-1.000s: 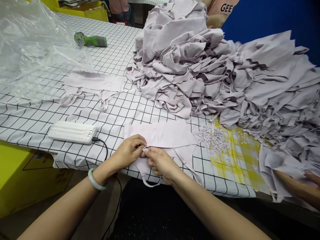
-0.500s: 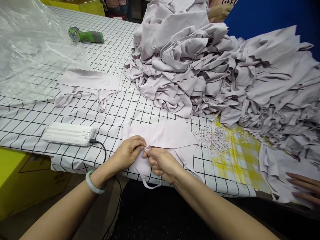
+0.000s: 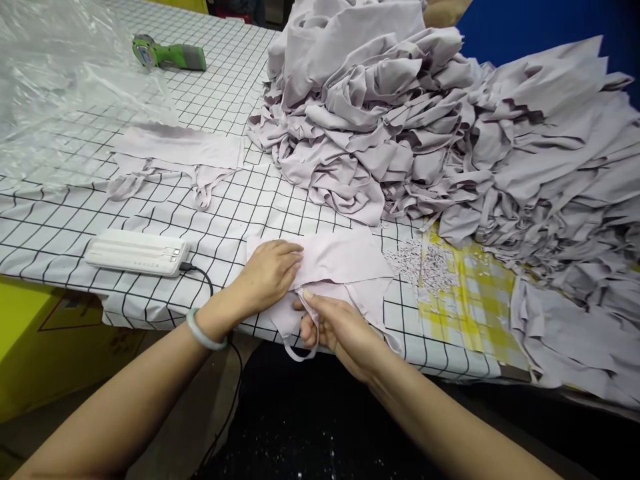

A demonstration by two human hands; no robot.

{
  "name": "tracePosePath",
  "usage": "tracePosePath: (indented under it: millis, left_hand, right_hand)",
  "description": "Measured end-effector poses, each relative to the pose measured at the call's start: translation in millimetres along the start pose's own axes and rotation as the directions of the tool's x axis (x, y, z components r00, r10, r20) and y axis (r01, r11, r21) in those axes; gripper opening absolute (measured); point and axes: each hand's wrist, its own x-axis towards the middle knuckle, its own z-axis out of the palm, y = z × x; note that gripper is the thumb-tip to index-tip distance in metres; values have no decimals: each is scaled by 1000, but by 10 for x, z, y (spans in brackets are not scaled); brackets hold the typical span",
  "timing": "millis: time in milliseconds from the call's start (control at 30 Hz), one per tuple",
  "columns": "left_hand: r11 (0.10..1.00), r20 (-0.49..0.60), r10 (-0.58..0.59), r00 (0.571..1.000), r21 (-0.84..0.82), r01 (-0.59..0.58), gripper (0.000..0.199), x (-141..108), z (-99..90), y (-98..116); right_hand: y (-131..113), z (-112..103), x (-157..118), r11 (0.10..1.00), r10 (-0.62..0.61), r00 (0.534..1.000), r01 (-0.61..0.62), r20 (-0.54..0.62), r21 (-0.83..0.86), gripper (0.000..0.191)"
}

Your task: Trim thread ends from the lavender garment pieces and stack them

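Note:
A pale pinkish camisole-like garment with thin straps lies at the table's front edge before me. My left hand rests on its left part, palm down with the fingers stretched out and lying on the cloth. Just to the right, my right hand pinches a thin strap between thumb and forefinger; the other fingers curl below. The strap's loop hangs over the table edge. A similar garment lies flat farther back on the left.
A big heap of the same cloth fills the back and right. Small cloth scraps lie beside a yellow checked sheet. At left are a white power bank with a black cable, a green handheld tool and clear plastic.
My left hand has loosened its pinch near the strap and now lies flatter on the cloth, slightly higher. My right hand still pinches the strap. Another person's hand at the far right has left view.

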Motion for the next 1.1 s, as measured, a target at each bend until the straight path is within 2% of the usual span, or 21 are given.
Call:
tracePosePath:
  millis: [100, 200, 300, 367, 433, 467, 500, 533, 567, 633, 667, 700, 767, 833, 900, 933, 967, 1033, 1100]
  left_hand:
    - [989, 103, -27, 994, 147, 11, 46, 9, 117, -60]
    - [979, 158, -64, 985, 202, 31, 54, -6, 189, -84]
    - [974, 202, -72, 977, 223, 26, 55, -3, 152, -56]
    - [969, 182, -69, 981, 246, 23, 56, -4, 48, -56]
    - [944, 29, -151, 988, 300, 136, 54, -14, -118, -107]
    - [913, -77, -232, 970, 326, 244, 52, -19, -216, -150]
    - [867, -170, -322, 931, 342, 362, 50, -19, -313, -199]
    - [814, -230, -406, 885, 350, 464, 49, -13, -403, -245]
    - [768, -246, -474, 845, 353, 534, 47, 0, -479, -280]
    - [747, -174, -551, 817, 333, 575, 34, 39, -572, -291]
    - [761, -130, -561, 818, 307, 571, 25, 61, -588, -266]
    - [780, -97, -560, 823, 271, 564, 17, 78, -585, -224]
    - [805, -96, -544, 833, 218, 551, 12, 82, -543, -119]
    - [821, -147, -520, 842, 185, 540, 14, 18, -497, -16]
    - [852, -183, -497, 848, 83, 517, 13, -134, -512, 82]
    - [873, -179, -486, 856, -41, 487, 11, -236, -565, 132]
    - [876, -169, -472, 866, -200, 439, 11, -348, -659, 183]
    - [795, -153, -428, 891, -533, 291, 12, -561, -974, 272]
    - [728, -213, -435, 875, -654, 203, 18, -715, -1427, 318]
  right_hand:
    - [247, -78, -298, 1000, -28, 999, 28, 32, -13, 35]
    - [533, -139, -471, 991, 65, 994, -75, 91, 108, 31]
    - [695, -177, -528, 961, 124, 985, -149, 121, 231, 35]
    - [664, -256, -545, 988, 74, 995, -82, 60, 132, 39]
    - [501, -431, -529, 978, -123, 988, 105, -94, -178, 34]
    - [372, -555, -494, 908, -272, 947, 193, -172, -372, 31]
    - [217, -695, -431, 798, -425, 878, 247, -221, -550, 28]
    - [43, -841, -338, 669, -563, 790, 263, -243, -695, 26]
    - [-140, -982, -214, 543, -663, 711, 242, -234, -804, 24]
    - [-485, -1199, 103, 304, -784, 598, 135, -167, -943, 21]
    - [-627, -1260, 275, 206, -812, 567, 53, -141, -977, 21]
    - [-739, -1288, 439, 142, -821, 556, -22, -130, -990, 21]
    - [-867, -1277, 691, 93, -810, 570, -111, -140, -990, 21]
    - [-897, -1244, 788, 134, -794, 589, -68, -149, -989, 19]
    - [-902, -1227, 713, 259, -785, 604, 124, -134, -958, 20]
    - [-919, -1214, 620, 353, -774, 621, 263, -122, -898, 21]
    - [-957, -1185, 504, 457, -754, 648, 401, -107, -794, 24]
    - [-1104, -1046, 257, 618, -723, 688, 603, -62, -504, 33]
    - [-1326, -787, 81, 650, -743, 669, 710, -30, -272, 46]
